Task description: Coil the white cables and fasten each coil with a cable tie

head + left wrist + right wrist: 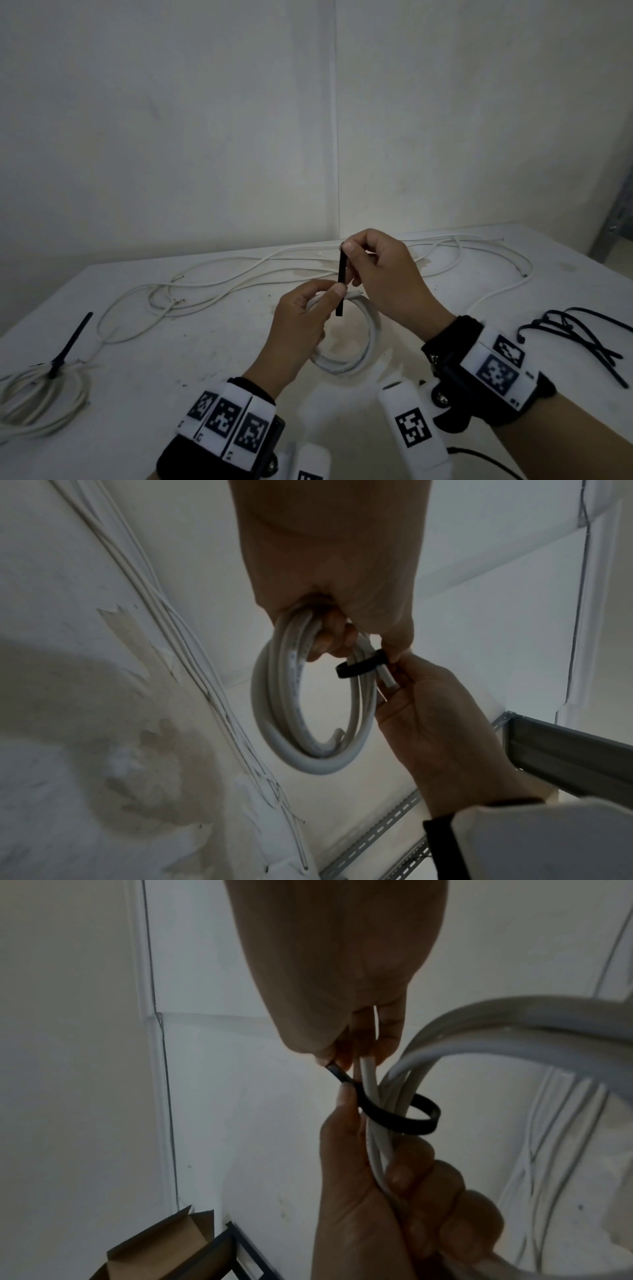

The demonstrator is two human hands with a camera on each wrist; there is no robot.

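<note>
Above table (212, 329) | left hand (301, 329) grips coil (363, 346), bunching turns | right hand (383, 274) pinches cable tie (341, 281), looped round strands for fastening

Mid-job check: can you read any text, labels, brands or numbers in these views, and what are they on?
None can be read.
Wrist bands: square black-and-white code markers, and tiny characters below them too small to read.
White cable coil: faint grey print along the jacket, too blurred to read.
</note>
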